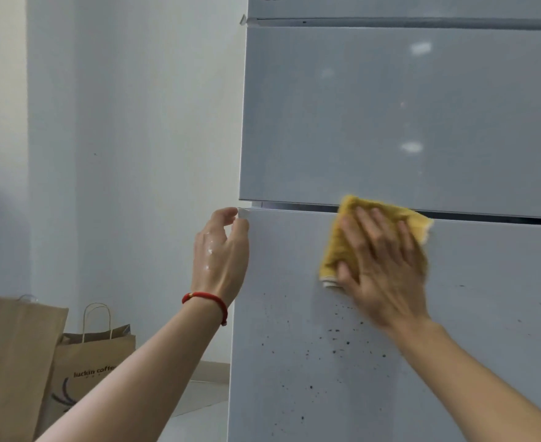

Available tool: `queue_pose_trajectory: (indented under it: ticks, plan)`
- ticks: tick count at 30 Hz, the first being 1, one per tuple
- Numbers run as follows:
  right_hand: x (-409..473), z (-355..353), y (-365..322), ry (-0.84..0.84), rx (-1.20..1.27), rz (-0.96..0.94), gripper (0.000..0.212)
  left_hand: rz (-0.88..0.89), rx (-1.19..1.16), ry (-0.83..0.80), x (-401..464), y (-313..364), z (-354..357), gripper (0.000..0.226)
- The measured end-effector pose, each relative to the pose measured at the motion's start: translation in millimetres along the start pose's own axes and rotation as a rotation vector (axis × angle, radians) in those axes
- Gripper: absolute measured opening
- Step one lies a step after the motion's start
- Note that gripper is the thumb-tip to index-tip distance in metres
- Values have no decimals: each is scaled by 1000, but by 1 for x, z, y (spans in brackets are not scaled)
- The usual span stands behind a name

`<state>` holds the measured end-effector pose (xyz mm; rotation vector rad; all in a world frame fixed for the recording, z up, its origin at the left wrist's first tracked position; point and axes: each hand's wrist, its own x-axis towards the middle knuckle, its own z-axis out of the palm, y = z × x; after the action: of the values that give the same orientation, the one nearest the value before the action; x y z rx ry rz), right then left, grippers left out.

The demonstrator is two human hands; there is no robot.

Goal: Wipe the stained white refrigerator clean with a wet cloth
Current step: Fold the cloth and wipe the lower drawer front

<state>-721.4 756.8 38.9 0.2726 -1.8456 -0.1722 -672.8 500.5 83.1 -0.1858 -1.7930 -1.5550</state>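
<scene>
The right hand presses flat, fingers straight, on the soft, floppy yellow cloth near the fridge bottom door's top edge. The left hand grips that door's top-left corner.

Right hand motion-blurred, covers most of cloth; fridge cut off top, right & bottom.

Both forearms are bare, with no sleeve in view, and the left hand, whose back glistens with a few wet drops, has a thin red cord bracelet with a small gold bead round its wrist, while the right hand wears nothing.
</scene>
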Motion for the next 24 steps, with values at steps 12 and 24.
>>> queue_pose_trajectory:
  ticks: [12,24]
  plan:
    - [42,23,-110,-126,88,-276,75,335,222,134,-45,6,26,27]
    - [-74,-22,192,-95,-78,211,77,618,330,-65,-93,22,147,46]
